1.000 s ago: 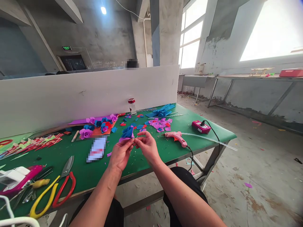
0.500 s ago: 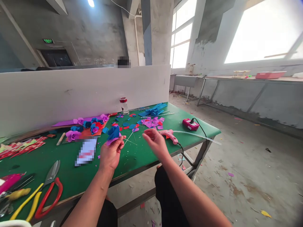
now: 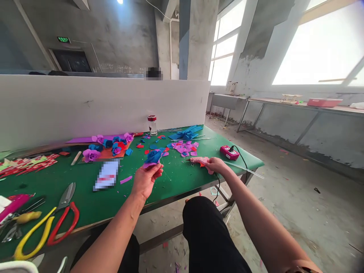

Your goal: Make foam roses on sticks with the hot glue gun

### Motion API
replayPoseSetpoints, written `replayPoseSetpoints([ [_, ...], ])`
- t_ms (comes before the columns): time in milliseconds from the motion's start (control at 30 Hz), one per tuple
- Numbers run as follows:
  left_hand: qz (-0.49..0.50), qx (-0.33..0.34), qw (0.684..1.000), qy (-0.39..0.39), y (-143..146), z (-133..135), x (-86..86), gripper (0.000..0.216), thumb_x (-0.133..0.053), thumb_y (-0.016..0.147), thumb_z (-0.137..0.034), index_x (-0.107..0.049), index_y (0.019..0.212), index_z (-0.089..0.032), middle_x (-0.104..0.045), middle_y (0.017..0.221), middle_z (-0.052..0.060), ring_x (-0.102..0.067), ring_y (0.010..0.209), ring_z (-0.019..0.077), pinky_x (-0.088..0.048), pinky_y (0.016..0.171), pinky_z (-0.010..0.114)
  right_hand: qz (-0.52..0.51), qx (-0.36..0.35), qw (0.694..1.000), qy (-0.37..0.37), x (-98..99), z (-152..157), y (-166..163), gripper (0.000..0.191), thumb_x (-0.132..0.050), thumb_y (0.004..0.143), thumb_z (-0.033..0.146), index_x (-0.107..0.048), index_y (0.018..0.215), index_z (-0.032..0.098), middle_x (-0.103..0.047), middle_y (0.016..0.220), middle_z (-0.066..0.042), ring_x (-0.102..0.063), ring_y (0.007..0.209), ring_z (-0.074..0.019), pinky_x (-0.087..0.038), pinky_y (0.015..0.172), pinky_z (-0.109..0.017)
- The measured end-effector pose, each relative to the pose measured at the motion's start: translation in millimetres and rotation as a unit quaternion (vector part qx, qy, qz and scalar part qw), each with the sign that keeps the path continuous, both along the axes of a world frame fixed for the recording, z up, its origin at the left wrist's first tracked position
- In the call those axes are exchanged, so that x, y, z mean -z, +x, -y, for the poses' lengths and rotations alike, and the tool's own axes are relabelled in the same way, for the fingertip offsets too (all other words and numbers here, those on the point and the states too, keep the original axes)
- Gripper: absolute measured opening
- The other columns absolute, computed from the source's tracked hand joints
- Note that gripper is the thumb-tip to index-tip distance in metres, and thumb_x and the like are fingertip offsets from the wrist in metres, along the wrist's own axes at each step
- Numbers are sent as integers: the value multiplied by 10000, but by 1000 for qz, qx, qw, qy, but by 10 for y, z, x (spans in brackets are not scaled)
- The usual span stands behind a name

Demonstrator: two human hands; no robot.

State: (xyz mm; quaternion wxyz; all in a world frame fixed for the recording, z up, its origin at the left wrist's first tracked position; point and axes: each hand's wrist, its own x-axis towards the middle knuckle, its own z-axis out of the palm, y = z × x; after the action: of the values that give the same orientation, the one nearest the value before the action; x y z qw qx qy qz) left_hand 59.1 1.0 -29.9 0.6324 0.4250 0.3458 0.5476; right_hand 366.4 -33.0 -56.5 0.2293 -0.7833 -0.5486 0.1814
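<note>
The left hand [image 3: 146, 180] pinches a blue-and-purple paper flower [image 3: 154, 156] above the green table [image 3: 178, 178]. The right hand [image 3: 218, 166] touches the pink glue gun [image 3: 200, 160]; whether it is closed on it, I cannot tell. Beyond lie purple paper pieces [image 3: 186, 147].

- Green surface [image 3: 176, 180], bearing the following.
- Scissors [image 3: 61, 205], red-and-yellow-handled, near left.
- Glass jar [image 3: 152, 127], red-lidded, far side.
- Purple pieces [image 3: 185, 148], scattered.
- Magenta socket block [image 3: 229, 152], right end.

The head view looks forward and down across the worktop [image 3: 179, 176]. It sits close behind the near edge.
</note>
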Motion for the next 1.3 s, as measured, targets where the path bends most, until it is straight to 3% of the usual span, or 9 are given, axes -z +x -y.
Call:
replayPoseSetpoints([
  [200, 5, 42, 999, 9, -4, 15, 29, 354, -954, 463, -316, -771, 715, -146, -745, 722, 61, -622, 598, 104, -503, 570, 220, 27, -11, 999, 38, 54, -30, -34, 310, -540, 894, 359, -710, 676, 219, -628, 532, -29, -632, 613, -189, -435, 631, -255],
  [333, 16, 43, 999, 11, -10, 11, 12, 332, -947, 473, -303, -764, 699, -144, -737, 713, 60, -596, 577, 97, -482, 548, 225, 31, -2, 996, 85, 113, 9, -63, 347, -439, 940, 408, -678, 764, 227, -625, 582, -26, -630, 631, -197, -456, 637, -282],
  [433, 27, 45, 998, 18, -11, 10, -7, 319, -944, 484, -287, -759, 698, -141, -731, 708, 61, -587, 575, 99, -471, 542, 232, -75, 20, 984, 158, 125, 95, -145, 350, -430, 925, 515, -603, 851, 219, -672, 682, -41, -658, 682, -214, -471, 595, -293],
  [600, 31, 41, 997, 59, -27, -6, -27, 304, -936, 513, -277, -746, 708, -143, -719, 697, 52, -588, 577, 107, -469, 548, 248, -356, -52, 897, 256, -28, 352, -475, 524, -667, 755, 628, -535, 1025, 199, -726, 910, -88, -696, 825, -238, -432, 532, -253],
  [767, 42, 47, 996, 69, -59, -50, -24, 294, -932, 520, -245, -730, 708, -142, -707, 691, 42, -583, 563, 107, -464, 546, 261, -436, -108, 846, 287, -273, 617, -783, 480, -718, 773, 567, -589, 1040, 189, -695, 845, -51, -641, 699, -175, -401, 524, -245],
  [900, 59, 61, 995, 55, -57, -78, -14, 269, -926, 526, -230, -722, 684, -151, -701, 676, 33, -576, 559, 98, -450, 538, 245, -416, -160, 847, 290, -416, 771, -916, 448, -690, 818, 519, -565, 1123, 215, -705, 861, -38, -596, 631, -145, -434, 538, -257],
  [1067, 52, 75, 995, 34, -35, -79, 4, 274, -931, 492, -204, -727, 665, -148, -689, 638, 31, -586, 563, 103, -453, 536, 241, -328, -181, 875, 308, -485, 789, -1058, 318, -635, 848, 482, -546, 1019, 229, -713, 889, -44, -620, 686, -173, -483, 619, -293],
  [1300, 48, 81, 995, 42, -21, -67, 1, 263, -927, 493, -227, -726, 647, -156, -656, 607, 10, -568, 548, 99, -452, 514, 240, -140, -156, 910, 357, -475, 714, -1186, 205, -591, 861, 407, -488, 846, 230, -557, 646, 26, -480, 565, -139, -380, 565, -255],
])
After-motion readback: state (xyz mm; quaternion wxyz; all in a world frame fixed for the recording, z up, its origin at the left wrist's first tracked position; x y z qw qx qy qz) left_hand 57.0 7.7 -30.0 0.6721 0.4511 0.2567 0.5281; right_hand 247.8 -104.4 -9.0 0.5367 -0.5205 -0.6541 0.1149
